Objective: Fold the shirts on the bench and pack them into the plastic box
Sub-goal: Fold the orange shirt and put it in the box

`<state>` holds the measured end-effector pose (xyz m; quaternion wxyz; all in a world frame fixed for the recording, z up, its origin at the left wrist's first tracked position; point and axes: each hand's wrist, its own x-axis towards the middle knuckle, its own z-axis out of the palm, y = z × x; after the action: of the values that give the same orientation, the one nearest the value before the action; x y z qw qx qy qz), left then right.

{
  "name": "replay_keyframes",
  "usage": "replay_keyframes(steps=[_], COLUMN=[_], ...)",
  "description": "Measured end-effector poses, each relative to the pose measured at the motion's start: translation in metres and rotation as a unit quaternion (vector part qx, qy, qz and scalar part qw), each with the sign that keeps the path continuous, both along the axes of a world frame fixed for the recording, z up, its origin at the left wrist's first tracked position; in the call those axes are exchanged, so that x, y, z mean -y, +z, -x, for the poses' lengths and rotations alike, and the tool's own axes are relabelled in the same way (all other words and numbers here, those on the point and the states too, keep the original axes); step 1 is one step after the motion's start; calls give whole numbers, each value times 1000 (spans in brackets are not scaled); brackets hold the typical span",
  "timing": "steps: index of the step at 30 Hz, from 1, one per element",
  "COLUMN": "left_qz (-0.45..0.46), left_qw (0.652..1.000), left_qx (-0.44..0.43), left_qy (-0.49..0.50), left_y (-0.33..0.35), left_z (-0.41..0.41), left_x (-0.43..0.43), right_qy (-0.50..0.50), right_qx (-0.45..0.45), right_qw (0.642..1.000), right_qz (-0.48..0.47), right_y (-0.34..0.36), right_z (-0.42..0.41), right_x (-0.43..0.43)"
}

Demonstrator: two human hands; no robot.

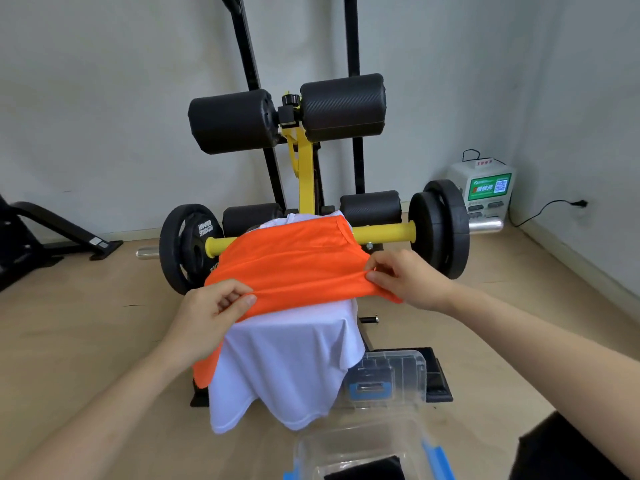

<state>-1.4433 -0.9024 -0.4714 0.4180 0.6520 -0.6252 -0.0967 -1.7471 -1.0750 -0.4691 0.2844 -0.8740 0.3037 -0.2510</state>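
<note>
left hand (215, 308) and right hand (403, 278) each pinch the near edge of the orange shirt (291, 261), stretched between them over a white shirt (291, 358) on the bench; clear plastic box (360, 448) below the right hand.

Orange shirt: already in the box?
No, the orange shirt lies over the white shirt, left hand and right hand pinching it.

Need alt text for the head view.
The left hand and right hand pinch the near edge of an orange shirt lying over a white shirt on a weight bench. A clear plastic box sits below.
</note>
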Motion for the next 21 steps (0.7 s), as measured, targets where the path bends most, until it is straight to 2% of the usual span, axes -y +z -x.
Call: replay_keyframes(steps=[5,9,11,15,21], left_qz=[-32,-9,10,59,105], left_qw=[998,998,998,994,983], left_qx=[-52,-55,-59,-71,-58], left_qy=[-31,-7,12,62,135], left_y=[14,15,14,14,21], left_z=[-8,-7,-5,-2,0], left_x=[-20,-22,-17,-1,42], right_qy=[81,105,80,-16,-126], right_qx=[-1,-76,-76,10,113], right_qw=[987,981,985,992,976], right_qz=[-141,-147,-129,-123,-136], right_y=[12,10,5,-2,-3], right_z=[19,27,27,17,-5], right_x=[-14,-7,1,19,45])
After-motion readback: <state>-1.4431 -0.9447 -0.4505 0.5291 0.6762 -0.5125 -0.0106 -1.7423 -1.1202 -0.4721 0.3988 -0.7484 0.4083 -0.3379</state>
